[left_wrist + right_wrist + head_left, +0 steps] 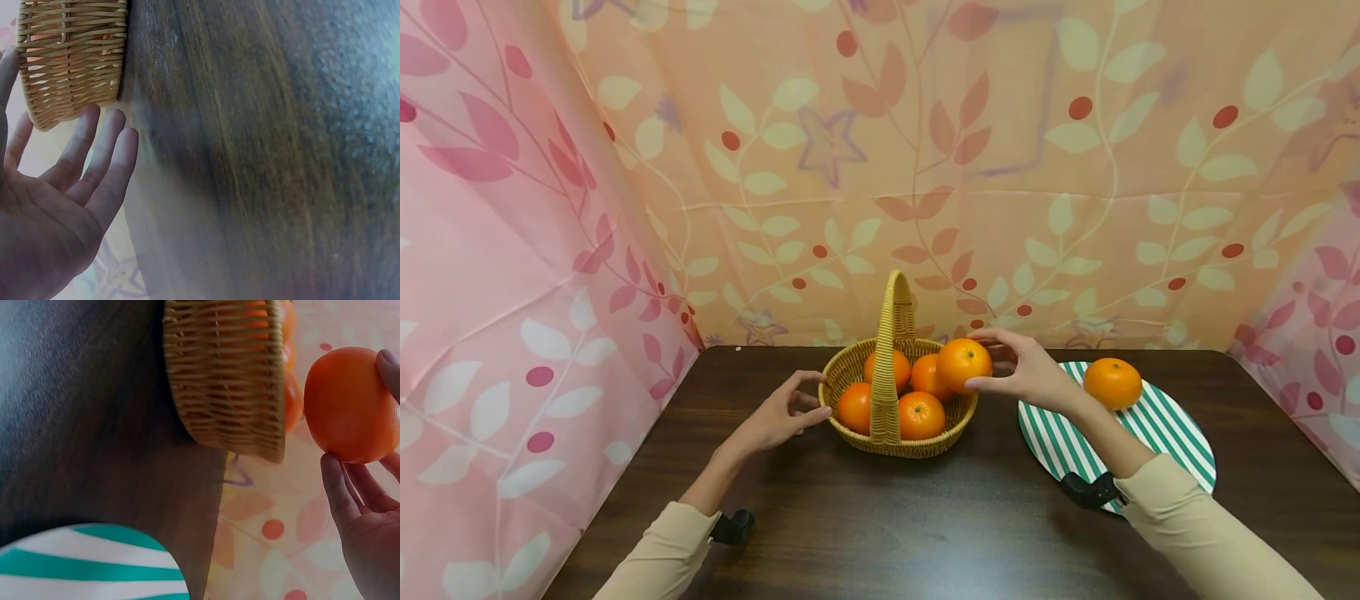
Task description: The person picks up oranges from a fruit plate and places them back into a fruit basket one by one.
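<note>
A yellow wicker basket [898, 447] with a tall arched handle holds several oranges [922, 416]. My right hand [1028, 373] grips another orange [964, 365] between thumb and fingers over the basket's right rim. In the right wrist view, the held orange [351, 405] appears just beyond the rim of the basket [225, 381], with a gap between them. My left hand [781, 413] touches the basket's left end with thumb and fingertips. Loosely extended fingers [112, 178] lie against and beside the wicker basket [72, 62] in the left wrist view.
A round plate [1180, 442] with green and white stripes lies to the right, partly under my right forearm. One orange [1112, 384] sits on it. The dark wooden table [880, 525] ends at a floral curtain [925, 167] behind the basket.
</note>
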`<move>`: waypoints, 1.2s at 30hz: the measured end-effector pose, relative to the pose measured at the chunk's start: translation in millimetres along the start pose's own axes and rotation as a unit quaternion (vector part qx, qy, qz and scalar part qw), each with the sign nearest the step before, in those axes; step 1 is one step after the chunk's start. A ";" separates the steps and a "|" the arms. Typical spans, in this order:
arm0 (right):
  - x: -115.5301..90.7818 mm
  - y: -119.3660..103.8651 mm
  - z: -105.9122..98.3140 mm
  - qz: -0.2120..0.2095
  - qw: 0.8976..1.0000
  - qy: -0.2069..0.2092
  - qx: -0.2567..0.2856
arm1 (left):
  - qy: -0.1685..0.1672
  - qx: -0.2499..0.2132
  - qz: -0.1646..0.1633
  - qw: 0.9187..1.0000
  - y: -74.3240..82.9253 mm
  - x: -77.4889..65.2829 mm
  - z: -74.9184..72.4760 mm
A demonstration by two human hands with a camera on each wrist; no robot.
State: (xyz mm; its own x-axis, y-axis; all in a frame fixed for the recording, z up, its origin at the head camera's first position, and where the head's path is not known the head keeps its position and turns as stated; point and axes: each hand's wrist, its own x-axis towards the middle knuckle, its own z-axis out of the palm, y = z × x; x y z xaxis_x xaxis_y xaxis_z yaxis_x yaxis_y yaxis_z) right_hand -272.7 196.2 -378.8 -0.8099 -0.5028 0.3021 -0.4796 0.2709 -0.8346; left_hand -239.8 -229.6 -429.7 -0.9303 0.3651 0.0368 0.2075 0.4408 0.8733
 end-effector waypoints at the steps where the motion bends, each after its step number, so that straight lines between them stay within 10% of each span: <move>1: -0.1 -0.3 2.2 -0.003 1.000 -0.002 0.002 | 0.000 0.000 0.000 1.000 -0.1 0.1 0.1; 18: -6.0 8.4 13.9 -0.013 0.999 -0.037 0.006 | -0.002 0.000 0.005 1.000 -2.4 2.5 0.9; 36: -41.6 16.1 -41.5 0.001 0.999 0.004 -0.032 | -0.003 0.004 -0.002 1.000 -1.4 0.7 0.1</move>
State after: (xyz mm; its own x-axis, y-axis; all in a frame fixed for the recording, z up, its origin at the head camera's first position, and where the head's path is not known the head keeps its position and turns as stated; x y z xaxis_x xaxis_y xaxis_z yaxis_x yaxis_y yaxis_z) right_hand -260.8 255.5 -385.6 -0.8129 -0.4962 0.3050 -0.4992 0.3237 -0.8038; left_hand -240.7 -229.9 -430.9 -0.9292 0.3684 0.0309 0.2068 0.4487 0.8694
